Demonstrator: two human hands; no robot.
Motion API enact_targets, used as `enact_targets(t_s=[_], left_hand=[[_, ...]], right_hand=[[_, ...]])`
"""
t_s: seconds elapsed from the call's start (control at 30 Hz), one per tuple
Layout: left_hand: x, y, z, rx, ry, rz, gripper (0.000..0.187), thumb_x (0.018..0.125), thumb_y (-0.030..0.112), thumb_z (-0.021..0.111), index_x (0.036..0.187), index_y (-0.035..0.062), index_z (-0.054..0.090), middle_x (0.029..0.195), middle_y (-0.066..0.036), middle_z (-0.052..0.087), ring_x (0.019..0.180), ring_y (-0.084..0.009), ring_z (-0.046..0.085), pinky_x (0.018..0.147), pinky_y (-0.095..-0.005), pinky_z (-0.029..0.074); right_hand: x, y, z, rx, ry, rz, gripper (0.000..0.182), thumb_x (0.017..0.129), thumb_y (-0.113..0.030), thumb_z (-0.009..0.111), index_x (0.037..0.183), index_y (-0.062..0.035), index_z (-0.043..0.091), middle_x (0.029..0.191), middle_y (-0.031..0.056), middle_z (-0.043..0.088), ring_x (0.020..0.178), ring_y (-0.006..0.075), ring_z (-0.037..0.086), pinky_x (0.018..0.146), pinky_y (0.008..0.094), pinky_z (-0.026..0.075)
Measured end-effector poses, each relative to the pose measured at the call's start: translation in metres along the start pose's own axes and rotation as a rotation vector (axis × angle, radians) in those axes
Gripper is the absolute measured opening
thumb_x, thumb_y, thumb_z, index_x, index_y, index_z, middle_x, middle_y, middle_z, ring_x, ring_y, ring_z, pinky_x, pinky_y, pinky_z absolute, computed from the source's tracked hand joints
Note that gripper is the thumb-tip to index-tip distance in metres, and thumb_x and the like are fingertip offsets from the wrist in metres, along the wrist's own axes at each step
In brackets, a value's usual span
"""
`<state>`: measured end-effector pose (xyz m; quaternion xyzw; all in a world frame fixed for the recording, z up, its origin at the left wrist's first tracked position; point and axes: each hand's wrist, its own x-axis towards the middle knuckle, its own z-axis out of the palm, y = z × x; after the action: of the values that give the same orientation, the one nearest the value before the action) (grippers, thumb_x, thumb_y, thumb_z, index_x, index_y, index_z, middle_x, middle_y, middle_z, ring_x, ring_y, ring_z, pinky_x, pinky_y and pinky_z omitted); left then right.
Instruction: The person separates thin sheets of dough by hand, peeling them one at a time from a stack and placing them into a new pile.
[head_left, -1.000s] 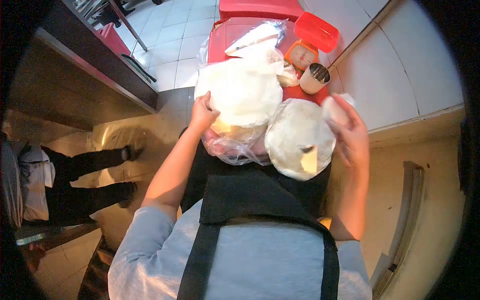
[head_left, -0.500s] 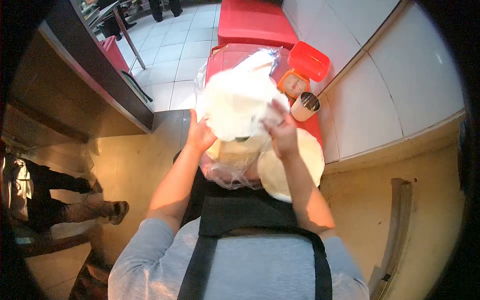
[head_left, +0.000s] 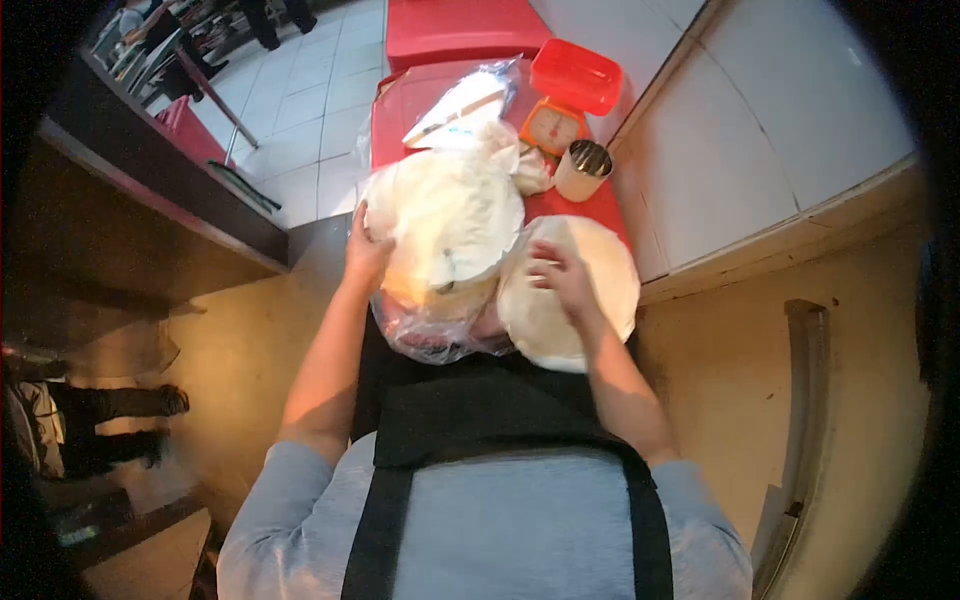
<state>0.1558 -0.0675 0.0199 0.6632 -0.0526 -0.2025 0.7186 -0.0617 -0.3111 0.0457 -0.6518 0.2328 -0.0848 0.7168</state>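
A thin, round, pale sheet [head_left: 450, 215], too blurred to tell dough from paper, lies over a clear plastic bag [head_left: 430, 345]. My left hand [head_left: 368, 250] pinches the sheet's left edge. Off to the right, my right hand [head_left: 562, 275] hovers over or touches a second round, flat, pale disc [head_left: 590, 320]; its fingers are slightly apart with nothing seen in them. Pinkish contents show through the bag's lower part.
Behind the sheet stand an orange dial scale [head_left: 553, 127] with a red tray [head_left: 577, 75] and a metal-lined cup [head_left: 583, 172]. Everything sits on a red surface [head_left: 395, 110] beside a tiled wall [head_left: 770, 130]. Other people's legs [head_left: 120, 405] show at the left.
The round sheet has come down from between both hands onto the bag. My right hand has let go of it and moved down to the disc at right. The camera view has shifted.
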Motion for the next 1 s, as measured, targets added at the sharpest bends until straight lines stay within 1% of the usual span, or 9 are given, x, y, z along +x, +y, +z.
enact_targets(t_s=[0.17, 0.27, 0.37, 0.47, 0.6, 0.63, 0.73, 0.87, 1.0], left_hand=[[0.002, -0.014, -0.017, 0.472, 0.075, 0.196, 0.072, 0.066, -0.001, 0.065, 0.133, 0.015, 0.041, 0.12, -0.019, 0.051, 0.11, -0.0301, 0.052, 0.091, -0.039, 0.044], [-0.027, 0.016, -0.015, 0.941, 0.094, 0.623, 0.066, 0.063, 0.007, 0.07, 0.125, 0.0165, 0.05, 0.128, -0.016, 0.046, 0.121, -0.0329, 0.042, 0.101, -0.0425, 0.035], [-0.053, 0.033, -0.015, 1.027, -0.302, 0.776, 0.061, 0.06, 0.01, 0.073, 0.118, 0.0169, 0.055, 0.133, -0.01, 0.042, 0.127, -0.0329, 0.034, 0.103, -0.043, 0.032], [-0.061, 0.022, -0.01, 1.052, -0.435, 0.736, 0.06, 0.059, 0.012, 0.075, 0.116, 0.0177, 0.055, 0.132, -0.008, 0.043, 0.128, -0.0345, 0.033, 0.103, -0.0443, 0.031], [-0.037, 0.0, -0.01, 0.828, -0.446, 0.515, 0.025, 0.069, 0.009, 0.071, 0.092, 0.0081, 0.063, 0.107, -0.009, 0.062, 0.101, -0.0271, 0.058, 0.087, -0.0366, 0.045], [-0.035, 0.001, -0.004, 0.833, -0.337, 0.51, 0.013, 0.073, 0.01, 0.069, 0.081, 0.005, 0.061, 0.089, -0.008, 0.065, 0.081, -0.0252, 0.062, 0.075, -0.0348, 0.049], [-0.029, 0.017, 0.002, 0.971, -0.361, 0.358, 0.018, 0.072, 0.015, 0.071, 0.085, 0.0071, 0.062, 0.089, -0.009, 0.063, 0.083, -0.0275, 0.059, 0.077, -0.0352, 0.047], [-0.031, 0.011, -0.003, 0.935, -0.488, 0.669, 0.032, 0.067, 0.02, 0.075, 0.096, 0.0116, 0.063, 0.09, -0.009, 0.059, 0.091, -0.0278, 0.054, 0.085, -0.0358, 0.042], [-0.033, 0.012, 0.003, 0.98, -0.506, 0.626, 0.035, 0.064, 0.022, 0.076, 0.096, 0.013, 0.065, 0.092, -0.008, 0.059, 0.096, -0.0278, 0.053, 0.089, -0.0369, 0.04]], right_hand=[[-0.053, 0.021, -0.078, -0.187, 0.435, 0.074, 0.031, 0.08, 0.001, 0.053, 0.11, -0.0045, 0.058, 0.1, 0.0063, 0.061, 0.076, 0.0118, 0.059, 0.063, 0.0222, 0.048], [-0.067, 0.05, -0.104, -0.536, 0.538, -0.157, 0.022, 0.081, -0.002, 0.058, 0.103, -0.0046, 0.062, 0.094, 0.0059, 0.062, 0.078, 0.0123, 0.059, 0.063, 0.0244, 0.048], [-0.071, 0.014, -0.06, -0.661, 0.494, -0.292, 0.019, 0.08, -0.002, 0.06, 0.098, -0.0043, 0.064, 0.09, 0.0065, 0.061, 0.078, 0.0141, 0.059, 0.064, 0.0258, 0.048], [-0.052, 0.001, -0.014, -0.608, 0.306, -0.451, 0.02, 0.076, 0.001, 0.061, 0.095, -0.0042, 0.064, 0.088, 0.0099, 0.061, 0.078, 0.0183, 0.061, 0.064, 0.0272, 0.049], [-0.026, -0.023, 0.051, -0.587, 0.034, -0.582, 0.02, 0.075, -0.001, 0.063, 0.095, -0.0045, 0.063, 0.086, 0.0112, 0.06, 0.079, 0.0241, 0.06, 0.067, 0.0322, 0.05], [-0.015, -0.022, 0.063, -0.61, -0.016, -0.57, 0.021, 0.074, -0.004, 0.063, 0.094, -0.0065, 0.064, 0.088, 0.0101, 0.059, 0.082, 0.025, 0.059, 0.069, 0.0343, 0.05], [-0.004, -0.03, 0.101, -0.775, -0.131, -0.588, 0.023, 0.072, -0.008, 0.063, 0.094, -0.0124, 0.065, 0.094, 0.0075, 0.057, 0.09, 0.0264, 0.056, 0.074, 0.0371, 0.049], [0.017, -0.008, 0.11, -1.188, -0.286, -0.801, 0.024, 0.069, -0.011, 0.065, 0.092, -0.0181, 0.066, 0.101, 0.0035, 0.055, 0.096, 0.0251, 0.053, 0.073, 0.0362, 0.049], [0.042, 0.007, 0.109, -0.688, -0.205, -0.376, 0.014, 0.071, -0.019, 0.068, 0.082, -0.0115, 0.068, 0.085, 0.0056, 0.061, 0.078, 0.0229, 0.06, 0.067, 0.0322, 0.048]])
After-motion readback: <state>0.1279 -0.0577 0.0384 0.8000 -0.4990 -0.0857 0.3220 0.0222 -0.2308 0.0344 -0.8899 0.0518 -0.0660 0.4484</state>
